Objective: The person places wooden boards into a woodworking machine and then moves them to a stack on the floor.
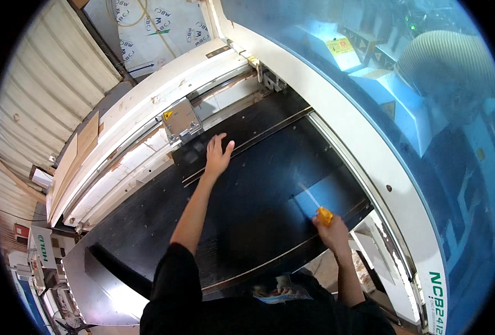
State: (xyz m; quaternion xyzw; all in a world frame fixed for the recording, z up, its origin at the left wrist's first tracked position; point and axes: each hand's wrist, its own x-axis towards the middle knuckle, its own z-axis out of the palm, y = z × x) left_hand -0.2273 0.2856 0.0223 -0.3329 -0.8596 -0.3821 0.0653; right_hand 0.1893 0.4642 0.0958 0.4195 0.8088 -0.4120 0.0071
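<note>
My left hand (218,159) rests with its fingers apart on the black panel (247,195), beside a narrow slot with a pale edge. Just beyond its fingertips sits a silver metal clamp block (180,120) with a yellow warning triangle. My right hand (335,233) is closed around the yellow-orange handle of what looks like a screwdriver (324,216). Its thin pale shaft points away from me and to the left, over the panel. Whether the tip touches the surface I cannot tell.
A white machine frame (370,162) with a metal rail curves along the right. Beyond it stands a translucent blue cover (459,184). The white machine beam (141,106) and its rail run along the far left. Corrugated wall panels (52,72) rise behind.
</note>
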